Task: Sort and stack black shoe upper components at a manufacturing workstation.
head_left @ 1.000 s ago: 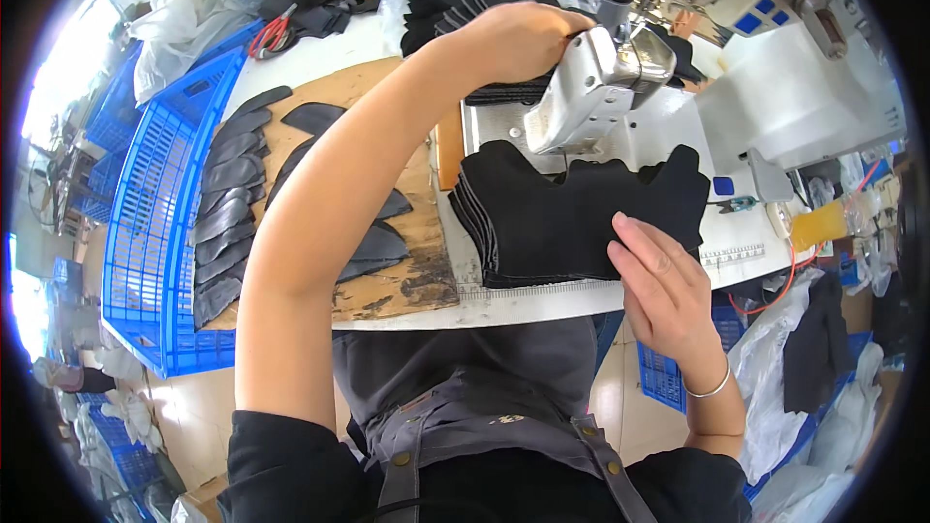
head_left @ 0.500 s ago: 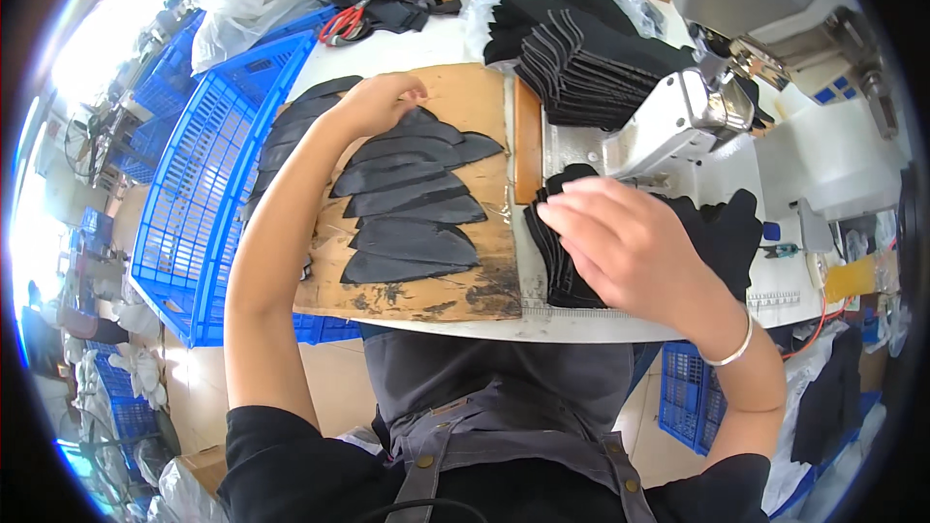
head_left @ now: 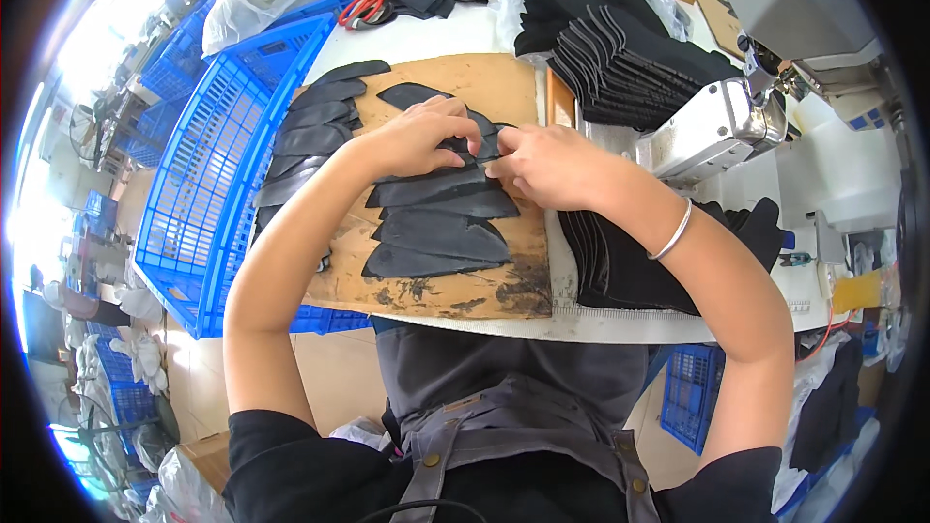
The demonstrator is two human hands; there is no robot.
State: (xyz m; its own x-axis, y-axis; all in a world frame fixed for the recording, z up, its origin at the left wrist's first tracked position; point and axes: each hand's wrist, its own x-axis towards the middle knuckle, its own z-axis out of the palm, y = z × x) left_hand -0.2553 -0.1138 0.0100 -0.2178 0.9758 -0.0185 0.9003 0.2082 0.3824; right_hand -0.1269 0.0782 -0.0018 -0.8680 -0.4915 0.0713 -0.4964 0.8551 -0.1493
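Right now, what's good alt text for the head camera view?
A person's left hand and right hand are close together over overlapping black curved pieces on a worn brown board. A blue crate sits left; a metal machine and stacked black pieces are right.

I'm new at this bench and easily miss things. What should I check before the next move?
1. Hands at the black pieces: ok, left hand and right hand are both over the board.
2. Firm hold on a piece: cannot tell, the hands hide it.
3. Pieces lying apart: not ok, several overlap.
4. Scissors away from hands: ok, beyond the board.
5. Right forearm off the near stack: cannot tell from above.
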